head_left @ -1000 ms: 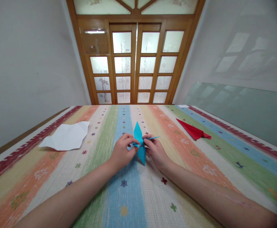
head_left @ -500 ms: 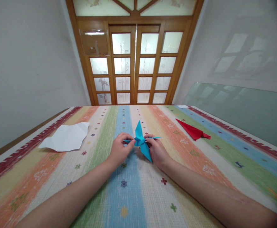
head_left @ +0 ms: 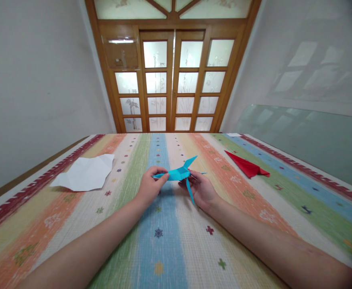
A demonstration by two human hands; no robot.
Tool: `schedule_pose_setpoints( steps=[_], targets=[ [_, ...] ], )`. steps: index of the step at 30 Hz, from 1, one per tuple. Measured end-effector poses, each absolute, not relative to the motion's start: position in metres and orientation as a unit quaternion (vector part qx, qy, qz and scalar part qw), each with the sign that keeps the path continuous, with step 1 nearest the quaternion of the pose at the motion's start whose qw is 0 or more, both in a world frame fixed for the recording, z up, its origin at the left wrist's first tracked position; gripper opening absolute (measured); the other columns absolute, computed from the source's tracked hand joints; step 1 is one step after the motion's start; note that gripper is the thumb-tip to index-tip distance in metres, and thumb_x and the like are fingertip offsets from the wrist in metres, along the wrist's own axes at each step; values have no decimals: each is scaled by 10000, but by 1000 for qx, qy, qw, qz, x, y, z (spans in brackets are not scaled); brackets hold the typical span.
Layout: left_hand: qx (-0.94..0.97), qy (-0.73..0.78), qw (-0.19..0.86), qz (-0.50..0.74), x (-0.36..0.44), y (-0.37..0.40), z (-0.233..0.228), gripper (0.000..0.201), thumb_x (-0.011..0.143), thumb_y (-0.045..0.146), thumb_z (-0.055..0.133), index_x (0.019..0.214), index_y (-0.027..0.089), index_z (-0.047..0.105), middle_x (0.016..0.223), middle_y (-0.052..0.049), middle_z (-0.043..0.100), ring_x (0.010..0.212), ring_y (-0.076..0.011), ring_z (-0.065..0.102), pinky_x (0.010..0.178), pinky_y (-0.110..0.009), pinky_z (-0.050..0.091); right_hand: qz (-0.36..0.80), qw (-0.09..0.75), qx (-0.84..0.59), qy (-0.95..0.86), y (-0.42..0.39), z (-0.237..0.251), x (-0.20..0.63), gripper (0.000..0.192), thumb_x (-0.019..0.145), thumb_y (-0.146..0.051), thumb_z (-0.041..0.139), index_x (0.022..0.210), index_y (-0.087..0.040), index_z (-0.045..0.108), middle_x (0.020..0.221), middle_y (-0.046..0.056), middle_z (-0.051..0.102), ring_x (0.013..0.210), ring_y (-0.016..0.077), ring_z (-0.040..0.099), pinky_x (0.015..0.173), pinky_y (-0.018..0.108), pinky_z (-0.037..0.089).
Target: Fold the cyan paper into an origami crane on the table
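Between my two hands is a blue folded-paper pinwheel (head_left: 178,174) with pointed arms, held over the middle of the striped tablecloth (head_left: 156,249). My left hand (head_left: 152,182) pinches one arm of it between thumb and fingers. My right hand (head_left: 202,188) has its fingers closed at the other side, close behind the paper's centre. One arm points up and away, another hangs down in front of the right fingers, and a tip shows beyond that hand. Part of the right fingertips is hidden by the paper.
A creased white sheet of paper (head_left: 84,172) lies to the left. On the right lies a red folded-paper piece (head_left: 246,165). A small white item (head_left: 234,135) is at the far table edge. Wooden glazed doors (head_left: 171,80) stand beyond, with a glass panel (head_left: 302,132) at the right.
The blue pinwheel has turned and tilted: its centre now shows as a wider flat piece, and the upper arm leans right. My right hand has rolled palm-up somewhat.
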State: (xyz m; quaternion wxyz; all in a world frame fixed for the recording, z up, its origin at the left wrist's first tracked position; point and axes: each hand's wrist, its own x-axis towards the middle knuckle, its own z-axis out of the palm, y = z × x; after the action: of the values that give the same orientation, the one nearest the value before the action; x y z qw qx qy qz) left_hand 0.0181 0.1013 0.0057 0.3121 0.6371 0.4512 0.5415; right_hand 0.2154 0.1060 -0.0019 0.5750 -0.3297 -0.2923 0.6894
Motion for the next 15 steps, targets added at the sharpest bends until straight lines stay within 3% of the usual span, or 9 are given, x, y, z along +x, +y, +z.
schedule_pose_setpoints(
  steps=[3,9,15],
  targets=[
    [618,461,326,547,13,112,-2,232,832,312,681,1020,175,673,875,-52,665,784,-176,641,689,-293,529,696,571,-327,-289,107,-1,217,121,757,-319,716,753,-205,676,751,61,716,711,226,670,753,412,569],
    [630,473,283,548,7,117,-5,276,798,276,716,1056,186,676,999,-84,677,939,-220,648,832,-367,522,692,572,-325,-297,106,2,218,128,754,-324,722,751,-205,674,771,76,722,745,247,680,746,419,572],
    [718,468,86,508,9,103,9,217,803,188,703,1015,228,683,1102,-67,656,1118,-266,578,1023,-458,408,657,593,-320,-337,105,2,217,163,722,-311,742,828,-244,637,758,1,683,711,205,642,721,388,542]
  ],
)
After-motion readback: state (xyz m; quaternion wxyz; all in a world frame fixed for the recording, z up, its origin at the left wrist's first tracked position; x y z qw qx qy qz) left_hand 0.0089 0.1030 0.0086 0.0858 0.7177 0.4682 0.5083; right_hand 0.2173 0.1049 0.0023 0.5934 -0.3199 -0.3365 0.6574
